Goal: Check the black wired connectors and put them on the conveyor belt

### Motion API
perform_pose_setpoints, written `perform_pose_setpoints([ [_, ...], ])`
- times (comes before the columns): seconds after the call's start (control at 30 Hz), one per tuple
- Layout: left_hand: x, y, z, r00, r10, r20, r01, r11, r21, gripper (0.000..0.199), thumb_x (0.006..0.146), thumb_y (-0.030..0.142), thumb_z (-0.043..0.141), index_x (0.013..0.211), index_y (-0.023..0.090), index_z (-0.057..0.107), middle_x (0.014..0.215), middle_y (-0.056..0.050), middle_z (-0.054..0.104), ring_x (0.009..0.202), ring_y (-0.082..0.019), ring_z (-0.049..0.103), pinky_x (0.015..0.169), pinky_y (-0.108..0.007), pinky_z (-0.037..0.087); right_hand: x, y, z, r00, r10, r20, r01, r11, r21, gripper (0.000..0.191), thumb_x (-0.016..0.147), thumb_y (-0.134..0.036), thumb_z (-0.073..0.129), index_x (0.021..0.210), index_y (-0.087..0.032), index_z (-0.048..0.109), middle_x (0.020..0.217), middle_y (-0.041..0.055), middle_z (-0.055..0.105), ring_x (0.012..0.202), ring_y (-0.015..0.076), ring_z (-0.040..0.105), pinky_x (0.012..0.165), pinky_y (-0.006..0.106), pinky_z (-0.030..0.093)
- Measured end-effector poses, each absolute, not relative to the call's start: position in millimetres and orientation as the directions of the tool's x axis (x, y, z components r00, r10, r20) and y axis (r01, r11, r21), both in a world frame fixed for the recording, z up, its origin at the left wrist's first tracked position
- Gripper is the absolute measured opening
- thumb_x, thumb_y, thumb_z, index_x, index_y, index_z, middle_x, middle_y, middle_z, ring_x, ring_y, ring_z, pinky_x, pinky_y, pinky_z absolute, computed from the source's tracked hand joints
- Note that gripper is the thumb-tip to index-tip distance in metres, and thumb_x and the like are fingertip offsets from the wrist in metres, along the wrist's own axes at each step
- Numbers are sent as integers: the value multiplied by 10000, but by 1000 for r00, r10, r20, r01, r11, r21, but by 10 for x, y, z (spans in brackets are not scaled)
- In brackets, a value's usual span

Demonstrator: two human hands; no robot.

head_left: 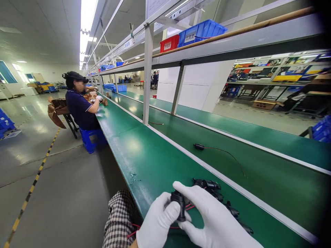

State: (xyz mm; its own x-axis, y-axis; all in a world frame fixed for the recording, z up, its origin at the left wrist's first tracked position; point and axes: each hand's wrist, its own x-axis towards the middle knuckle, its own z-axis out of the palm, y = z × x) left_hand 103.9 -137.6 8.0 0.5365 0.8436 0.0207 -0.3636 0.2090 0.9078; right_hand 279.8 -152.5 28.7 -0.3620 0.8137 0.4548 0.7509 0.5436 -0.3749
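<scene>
Both hands wear white gloves and meet above the near part of the green bench. My left hand (160, 218) is closed around a small black cylindrical part (179, 206), its thumb across the side. Red wires show below and behind the hands. My right hand (207, 213) reaches around the same part from the right, index finger at its upper end and thumb near its lower end. Several similar black parts (210, 185) with red wires lie just beyond my right hand, which partly hides them. The exact kind of part is unclear.
Another black part (199, 146) with a thin wire lies on the middle green belt (222, 162), behind a metal rail. A post (148, 75) carries a shelf with red (169, 43) and blue bins (201, 32). A co-worker (80, 103) sits farther along the bench.
</scene>
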Motion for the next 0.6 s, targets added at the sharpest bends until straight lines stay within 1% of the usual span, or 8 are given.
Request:
perform_pose_setpoints([
  [0.07,1089,-1388,15,573,818,44,-430,255,866,518,921,606,493,964,112,643,774,-67,693,672,-160,630,766,-318,495,2817,-1503,309,-257,916,308,726,393,-564,654,698,-217,616,1344,-242,513,1137,94,684,1015,310,669,890,445,569],
  [0.13,1153,-1390,-98,650,758,56,-478,351,805,648,899,685,440,950,80,667,690,-81,683,526,-148,605,645,-311,520,2850,-1470,312,-210,971,113,626,222,-747,638,686,-219,583,1321,-237,531,1204,78,663,1099,298,634,973,436,523],
  [0.17,1181,-1388,-157,689,723,47,-478,404,780,709,868,728,443,932,61,676,648,-87,674,461,-140,580,565,-292,511,2865,-1453,305,-223,974,40,546,158,-823,621,695,-236,568,1315,-230,531,1193,71,667,1096,287,633,976,424,517],
  [0.23,1216,-1385,-247,737,676,11,-467,497,731,784,803,787,473,885,38,688,603,-96,662,403,-131,554,459,-255,475,2881,-1425,284,-277,961,-21,379,89,-921,553,743,-312,556,1286,-209,539,1142,73,676,1058,280,638,939,407,524],
  [0.27,1222,-1386,-268,748,664,-15,-467,541,700,794,783,802,484,868,40,689,595,-95,659,406,-132,559,442,-243,465,2880,-1417,274,-298,954,-28,320,72,-945,527,765,-360,558,1267,-201,547,1109,76,680,1029,282,642,910,404,530],
  [0.33,1211,-1397,-253,763,642,-76,-459,621,636,764,771,798,509,842,59,686,589,-83,654,439,-140,585,449,-235,464,2865,-1412,266,-312,950,-28,270,60,-961,501,800,-445,559,1234,-197,565,1043,77,687,972,287,647,864,410,534],
  [0.5,1151,-1447,-58,794,575,-198,-407,744,530,661,739,748,610,788,93,682,574,-55,645,443,-141,601,444,-228,435,2813,-1425,314,-280,960,-16,288,68,-955,525,819,-577,558,1180,-199,605,1002,89,691,938,302,643,860,440,524],
  [0.6,1179,-1465,-89,795,571,-203,-409,752,517,642,760,737,587,804,104,690,625,-72,673,495,-165,632,493,-255,458,2802,-1415,309,-287,958,-13,320,83,-944,527,823,-571,539,1184,-195,612,1002,92,701,929,303,652,862,448,531],
])
